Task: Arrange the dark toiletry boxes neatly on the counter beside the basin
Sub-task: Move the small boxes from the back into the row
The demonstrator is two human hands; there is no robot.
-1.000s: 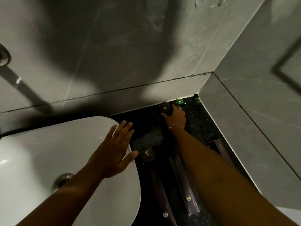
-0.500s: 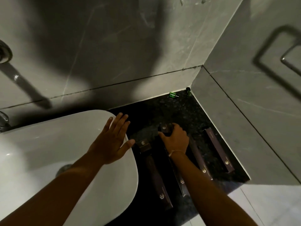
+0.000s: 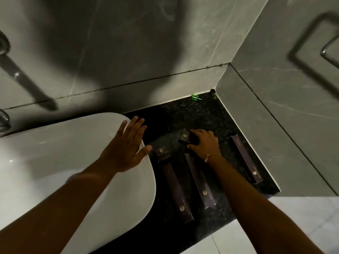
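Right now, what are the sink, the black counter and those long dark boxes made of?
The sink looks like glazed white ceramic: smooth, with soft shiny highlights. The black counter seems to be polished speckled stone, maybe granite, judging by its pale flecks. The long dark boxes look like matte printed cardboard, with sharp folded edges and small gold logos. The right hand holds a shorter one.

No readable text; only a small gold hexagon emblem on each dark box.

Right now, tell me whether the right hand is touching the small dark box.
Touching. The head view shows the right hand with fingers wrapped over the small dark box, thumb beneath its lower edge.
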